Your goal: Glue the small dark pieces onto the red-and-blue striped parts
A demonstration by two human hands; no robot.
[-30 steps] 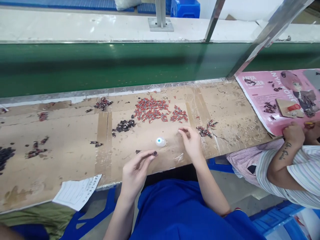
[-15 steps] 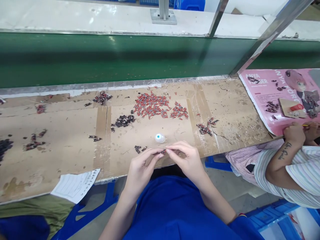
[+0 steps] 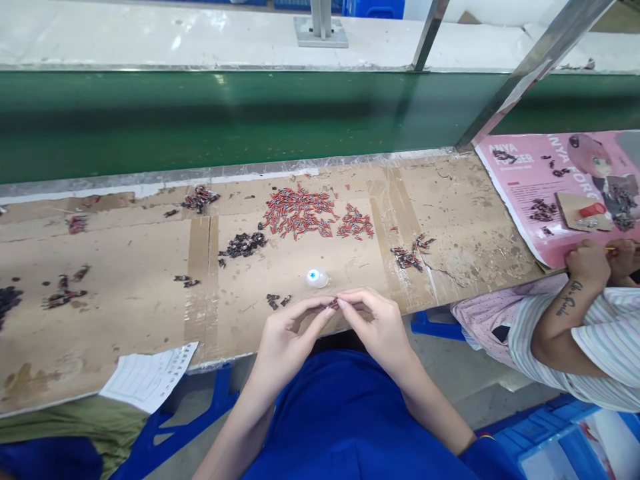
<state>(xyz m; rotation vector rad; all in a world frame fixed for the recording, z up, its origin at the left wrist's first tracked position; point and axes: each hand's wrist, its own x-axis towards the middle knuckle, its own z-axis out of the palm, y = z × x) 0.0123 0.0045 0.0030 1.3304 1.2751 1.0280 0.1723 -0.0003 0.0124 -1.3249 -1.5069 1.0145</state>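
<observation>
The grip of each hand is closed to a pinch: the thumb and forefinger of the left hand [image 3: 287,333] and of the right hand [image 3: 375,320] meet at the fingertips and hold a small dark-and-red piece [image 3: 333,303] between them. The piece is located above the near edge of the cardboard-covered worktop [image 3: 450,220]; the fingers hide part of it, and its exact form is too small to tell. Just beyond the fingertips, a rounded white object [image 3: 317,277] with a blue spot lies on the cardboard. To its left and nearer the edge are a few loose dark pieces [image 3: 277,301]. Farther out, a pile of black pieces [image 3: 245,244] lies to the left of a large spread of red pieces [image 3: 300,213], with a smaller red cluster [image 3: 355,222] just beside the spread on its right. A dark-and-red cluster [image 3: 411,255] lies to the right of the hands. At the far right, a pink poster [image 3: 515,193] covers the surface, and a co-worker's hand [image 3: 589,263] is at its near edge. A green strip [image 3: 225,120] runs behind the worktop.
</observation>
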